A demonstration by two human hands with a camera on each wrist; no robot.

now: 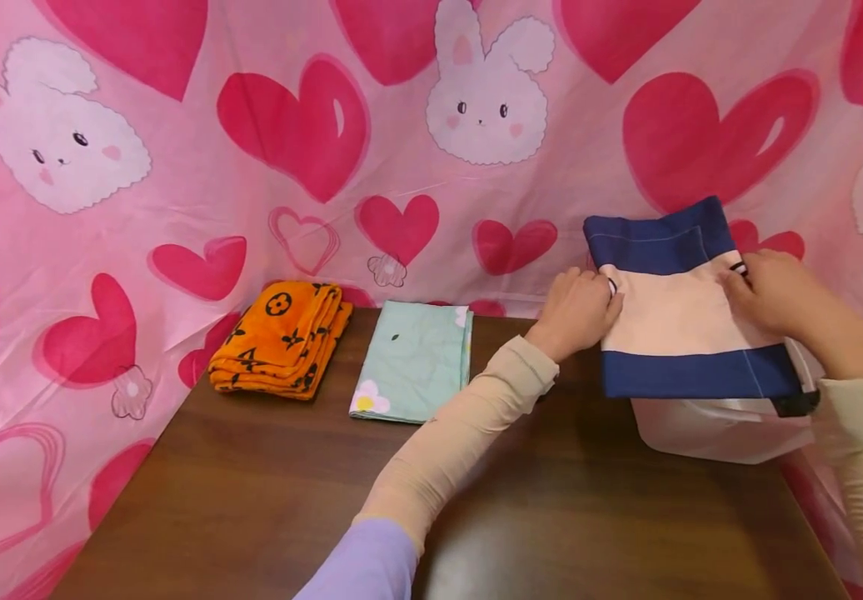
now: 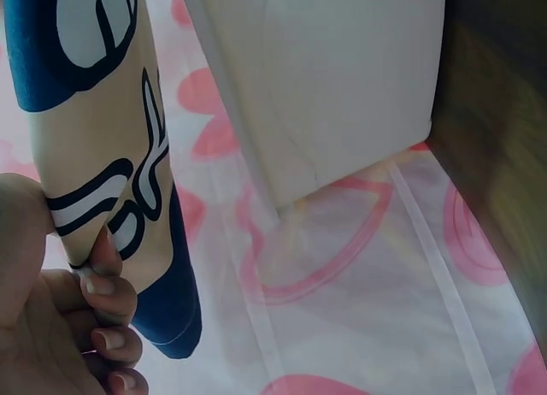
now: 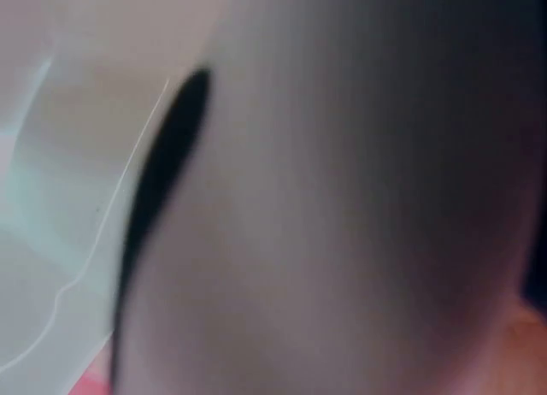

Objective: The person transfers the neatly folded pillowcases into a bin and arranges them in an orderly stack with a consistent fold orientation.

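Observation:
A folded navy and cream cloth (image 1: 682, 312) hangs between my two hands, over the pale plastic bin (image 1: 716, 437). My left hand (image 1: 577, 310) pinches its left edge between thumb and fingers. On the opposite edge, my right hand (image 1: 784, 296) grips it with the thumb on the near face. In the left wrist view, the cloth (image 2: 94, 164) shows dark-outlined lettering on its far side, and my left hand (image 2: 60, 301) has its fingers curled at the edge. Blurred fabric (image 3: 325, 207) fills most of the right wrist view.
An orange folded cloth (image 1: 277, 342) with dark motifs lies at the back left of the brown table (image 1: 251, 500). Beside it lies a mint green folded cloth (image 1: 416, 358) with flowers. A pink curtain (image 1: 401, 167) with hearts and rabbits hangs behind the table.

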